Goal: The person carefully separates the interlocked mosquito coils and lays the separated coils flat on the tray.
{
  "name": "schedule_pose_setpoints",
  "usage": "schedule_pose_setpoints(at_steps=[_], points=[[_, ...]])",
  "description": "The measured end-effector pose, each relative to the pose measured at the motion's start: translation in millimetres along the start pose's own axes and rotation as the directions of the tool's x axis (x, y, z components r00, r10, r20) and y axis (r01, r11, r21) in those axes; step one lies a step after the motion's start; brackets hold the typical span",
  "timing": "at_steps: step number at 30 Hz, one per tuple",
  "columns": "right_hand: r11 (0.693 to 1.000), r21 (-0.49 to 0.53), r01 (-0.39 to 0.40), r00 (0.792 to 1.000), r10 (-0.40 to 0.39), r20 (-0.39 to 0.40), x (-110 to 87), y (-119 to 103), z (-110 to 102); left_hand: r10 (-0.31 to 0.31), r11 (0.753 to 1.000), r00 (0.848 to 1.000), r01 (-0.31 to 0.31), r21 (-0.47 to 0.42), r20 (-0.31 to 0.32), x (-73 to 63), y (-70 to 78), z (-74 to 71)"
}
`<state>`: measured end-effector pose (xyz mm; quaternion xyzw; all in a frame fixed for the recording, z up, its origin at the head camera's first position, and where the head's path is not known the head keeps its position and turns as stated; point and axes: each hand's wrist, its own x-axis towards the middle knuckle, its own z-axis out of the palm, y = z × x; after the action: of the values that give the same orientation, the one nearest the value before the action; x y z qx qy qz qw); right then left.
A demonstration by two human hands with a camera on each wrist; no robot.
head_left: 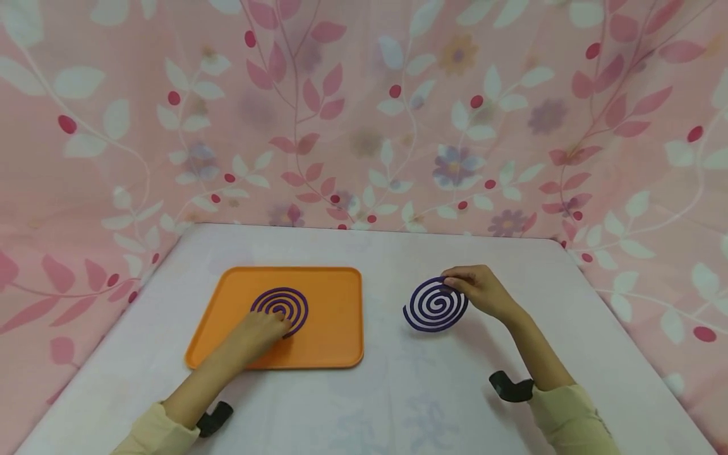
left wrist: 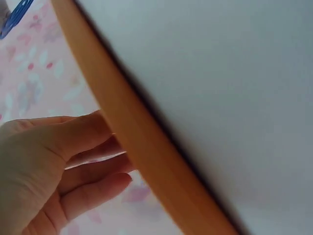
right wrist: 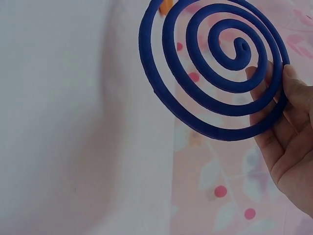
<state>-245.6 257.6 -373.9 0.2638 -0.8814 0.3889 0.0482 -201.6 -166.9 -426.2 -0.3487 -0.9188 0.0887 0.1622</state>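
Note:
Over the orange tray (head_left: 335, 322), my left hand (head_left: 261, 332) reaches down to a dark blue mosquito coil (head_left: 297, 297), its fingertips at the middle of the spiral. The tray's rim (left wrist: 132, 122) hides those fingertips in the left wrist view, so I cannot tell whether they grip the coil. To the right of the tray, my right hand (head_left: 480, 291) holds a second mosquito coil (right wrist: 171, 93) above the white table. The thumb (right wrist: 296, 88) lies on the near face of its outer ring, with the other fingers behind.
The white table (head_left: 364, 411) extends around the tray. A pink floral cloth (head_left: 364, 114) hangs behind it and along both sides. Dark curved pieces (head_left: 512, 387) stick out at both wrists, beside the pale sleeves (head_left: 571, 417).

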Motion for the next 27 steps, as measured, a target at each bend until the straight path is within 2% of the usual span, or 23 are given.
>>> schedule_pose_setpoints(at_steps=[6,10,12,15,18,20,24,27], points=[[0.998,0.057,-0.037,0.999,0.036,0.011,10.8,-10.9,13.5,-0.100,0.992,0.995,0.100,-0.073,-0.003,-17.2,-13.9,-6.1],[0.995,0.071,-0.065,0.998,0.065,0.003,22.4,-18.0,32.0,-0.133,0.985,0.991,0.135,-0.111,0.026,-24.3,-20.0,-9.0],[0.989,0.112,-0.100,0.995,0.101,-0.003,29.6,-21.2,44.0,-0.140,0.981,0.989,0.145,-0.128,0.050,-25.6,-21.4,-9.7],[0.949,0.232,-0.212,0.977,0.215,0.015,41.6,-29.0,64.4,-0.151,0.977,0.985,0.161,-0.141,0.079,-26.1,-23.1,-10.3],[0.877,0.339,-0.341,0.938,0.343,0.054,51.9,-38.3,86.6,-0.180,0.968,0.979,0.194,-0.159,0.101,-26.4,-23.0,-12.9],[0.836,0.383,-0.393,0.916,0.393,0.080,57.6,-44.9,101.6,-0.211,0.957,0.970,0.230,-0.180,0.119,-25.7,-22.3,-14.2],[0.798,0.430,-0.422,0.903,0.414,0.116,66.7,-56.2,131.2,-0.283,0.932,0.948,0.308,-0.189,0.148,-21.5,-19.0,-15.5],[0.796,0.433,-0.422,0.903,0.414,0.119,71.8,-62.3,149.9,-0.336,0.922,0.932,0.355,-0.156,0.132,-16.1,-15.1,-15.5]])
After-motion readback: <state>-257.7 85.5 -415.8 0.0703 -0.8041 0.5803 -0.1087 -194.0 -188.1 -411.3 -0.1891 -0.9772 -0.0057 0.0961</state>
